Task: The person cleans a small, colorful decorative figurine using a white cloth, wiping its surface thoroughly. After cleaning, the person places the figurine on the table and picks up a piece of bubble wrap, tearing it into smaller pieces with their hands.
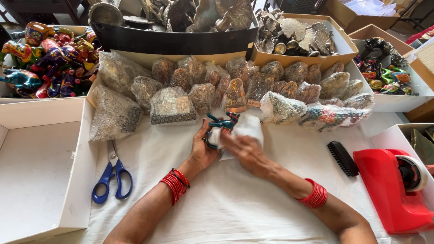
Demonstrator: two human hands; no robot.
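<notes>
My left hand point(202, 149) holds a small teal painted animal figurine point(222, 123) from below, at the middle of the white-covered table. My right hand point(246, 151) presses a white cloth point(247, 126) against the figurine's right side. Red bangles sit on both wrists. Behind the hands lies a row of bubble-wrapped figurines point(203, 92), some brown, some multicoloured point(325, 115).
Blue-handled scissors point(112, 176) lie left of my arms beside an open white box point(40, 167). A black brush point(342, 158) and a red tape dispenser point(393, 190) are on the right. Boxes of painted figurines point(45, 58) and metal figurines point(294, 38) line the back.
</notes>
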